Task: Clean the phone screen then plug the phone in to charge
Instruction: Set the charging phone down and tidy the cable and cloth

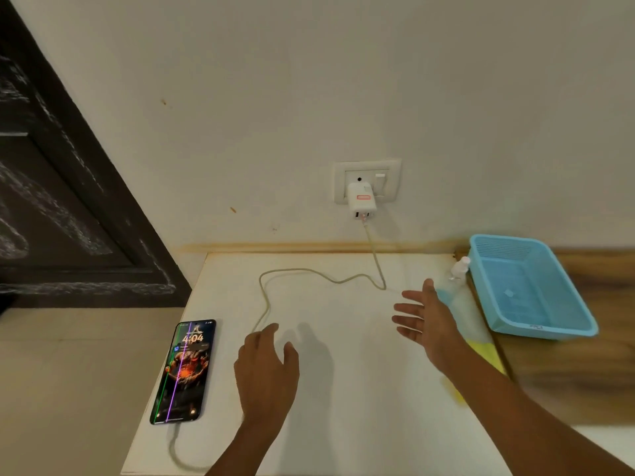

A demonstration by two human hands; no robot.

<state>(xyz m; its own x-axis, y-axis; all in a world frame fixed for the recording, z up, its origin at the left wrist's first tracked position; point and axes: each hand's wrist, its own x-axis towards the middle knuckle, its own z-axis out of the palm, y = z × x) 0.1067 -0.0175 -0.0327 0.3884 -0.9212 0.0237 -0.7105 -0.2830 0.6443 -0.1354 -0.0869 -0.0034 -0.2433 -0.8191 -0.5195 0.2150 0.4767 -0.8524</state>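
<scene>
The phone (pixel 184 371) lies face up at the left edge of the white table (pixel 343 407), its screen lit with coloured vertical lines. A white cable (pixel 295 271) runs from its bottom end, loops over the table and rises to the white charger (pixel 360 199) in the wall socket (pixel 367 180). My left hand (pixel 266 371) hovers right of the phone, fingers relaxed, holding nothing. My right hand (pixel 424 319) is spread open above the table, next to a clear spray bottle (pixel 457 280). A yellow cloth (pixel 484 352) lies partly hidden behind my right wrist.
A light blue plastic basket (pixel 556 321) sits at the right on a wooden surface (pixel 591 365). A dark door (pixel 62 201) stands at the left, with floor below the table's left edge. The wall is close behind the table.
</scene>
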